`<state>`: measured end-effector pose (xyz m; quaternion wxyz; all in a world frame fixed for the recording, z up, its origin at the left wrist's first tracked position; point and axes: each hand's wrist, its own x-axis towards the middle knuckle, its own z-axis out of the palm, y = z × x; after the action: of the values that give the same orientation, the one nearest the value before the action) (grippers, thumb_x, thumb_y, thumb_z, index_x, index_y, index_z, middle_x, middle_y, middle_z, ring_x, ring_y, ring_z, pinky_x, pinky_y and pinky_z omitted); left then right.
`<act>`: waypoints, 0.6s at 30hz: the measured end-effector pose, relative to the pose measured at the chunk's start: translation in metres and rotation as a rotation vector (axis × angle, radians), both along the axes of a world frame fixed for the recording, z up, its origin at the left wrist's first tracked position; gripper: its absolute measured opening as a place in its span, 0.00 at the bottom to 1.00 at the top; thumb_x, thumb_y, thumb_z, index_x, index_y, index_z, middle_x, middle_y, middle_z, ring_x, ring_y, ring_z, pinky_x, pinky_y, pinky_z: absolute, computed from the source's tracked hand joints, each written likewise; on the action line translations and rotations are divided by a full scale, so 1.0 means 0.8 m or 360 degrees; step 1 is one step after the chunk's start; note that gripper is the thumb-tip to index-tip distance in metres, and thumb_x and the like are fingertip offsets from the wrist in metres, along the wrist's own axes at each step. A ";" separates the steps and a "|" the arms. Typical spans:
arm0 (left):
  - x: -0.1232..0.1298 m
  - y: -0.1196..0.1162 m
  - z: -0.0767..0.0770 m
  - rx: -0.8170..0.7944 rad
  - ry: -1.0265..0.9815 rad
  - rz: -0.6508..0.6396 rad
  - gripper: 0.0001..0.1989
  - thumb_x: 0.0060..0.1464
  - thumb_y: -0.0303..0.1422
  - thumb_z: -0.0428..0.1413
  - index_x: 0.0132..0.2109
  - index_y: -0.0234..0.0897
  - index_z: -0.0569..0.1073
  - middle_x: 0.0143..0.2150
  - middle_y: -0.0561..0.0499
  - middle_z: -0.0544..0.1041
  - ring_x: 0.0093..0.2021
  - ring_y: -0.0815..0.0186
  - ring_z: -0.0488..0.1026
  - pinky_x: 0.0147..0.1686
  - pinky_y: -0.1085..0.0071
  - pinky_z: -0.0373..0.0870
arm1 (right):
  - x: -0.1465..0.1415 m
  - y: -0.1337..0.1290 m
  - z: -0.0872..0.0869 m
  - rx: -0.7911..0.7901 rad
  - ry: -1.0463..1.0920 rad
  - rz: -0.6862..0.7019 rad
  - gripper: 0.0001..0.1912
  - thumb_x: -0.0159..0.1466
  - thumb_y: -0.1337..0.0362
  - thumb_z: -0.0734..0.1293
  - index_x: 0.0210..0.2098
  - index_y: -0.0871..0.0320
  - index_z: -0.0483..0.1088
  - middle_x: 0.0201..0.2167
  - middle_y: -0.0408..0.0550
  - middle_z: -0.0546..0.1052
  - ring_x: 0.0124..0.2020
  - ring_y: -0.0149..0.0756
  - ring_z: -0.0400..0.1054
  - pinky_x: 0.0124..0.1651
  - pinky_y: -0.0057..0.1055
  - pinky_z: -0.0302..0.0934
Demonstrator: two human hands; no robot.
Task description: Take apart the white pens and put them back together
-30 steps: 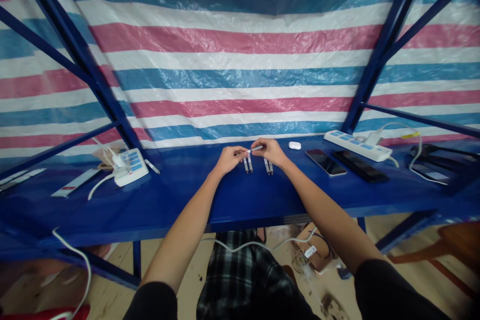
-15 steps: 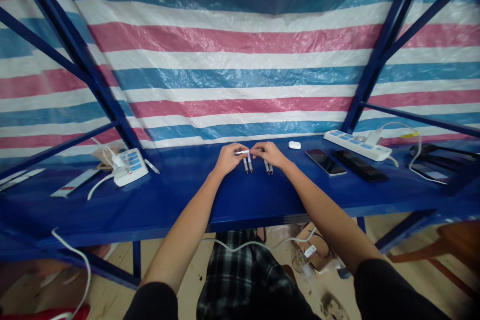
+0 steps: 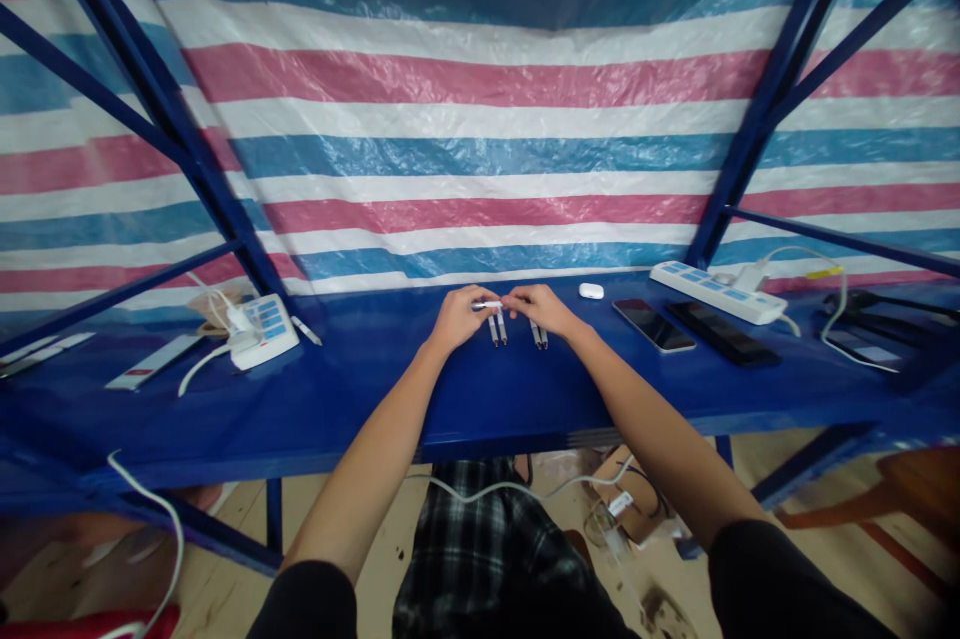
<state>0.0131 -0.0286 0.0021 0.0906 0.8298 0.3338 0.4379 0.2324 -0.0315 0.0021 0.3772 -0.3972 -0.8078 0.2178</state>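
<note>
A white pen (image 3: 491, 305) lies crosswise between my two hands, just above the blue table (image 3: 510, 399). My left hand (image 3: 456, 316) is closed on its left end. The fingers of my right hand (image 3: 540, 308) are pinched at its right end. Below the held pen, two pens (image 3: 498, 329) rest side by side on the table, tips toward me. Another pair of pens (image 3: 538, 335) sits beneath my right hand, partly covered by it.
A white case (image 3: 591, 291), a phone (image 3: 654, 325), a black device (image 3: 720, 333) and a power strip (image 3: 716, 293) are on the right. At the left are another power strip (image 3: 264, 331), a pen (image 3: 307, 330) and a flat box (image 3: 154, 362). Striped sheeting hangs behind.
</note>
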 end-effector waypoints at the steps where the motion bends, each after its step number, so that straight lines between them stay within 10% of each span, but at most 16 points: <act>1: 0.000 0.000 0.000 0.0000 0.0001 0.0000 0.06 0.55 0.32 0.65 0.41 0.39 0.83 0.40 0.49 0.84 0.41 0.62 0.80 0.44 0.69 0.72 | 0.000 0.000 0.000 0.0003 0.0001 -0.0001 0.18 0.68 0.50 0.65 0.37 0.59 0.77 0.28 0.45 0.79 0.30 0.35 0.70 0.37 0.30 0.57; 18: 0.000 -0.001 0.000 0.0003 -0.0011 -0.0017 0.06 0.56 0.32 0.65 0.41 0.40 0.83 0.40 0.50 0.84 0.41 0.62 0.80 0.44 0.70 0.72 | -0.001 -0.002 0.001 0.0076 -0.0058 -0.0002 0.16 0.66 0.50 0.68 0.40 0.57 0.76 0.32 0.46 0.81 0.33 0.37 0.72 0.39 0.30 0.58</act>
<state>0.0133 -0.0297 0.0020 0.0933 0.8302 0.3285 0.4407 0.2316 -0.0331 0.0028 0.3721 -0.3925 -0.8192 0.1909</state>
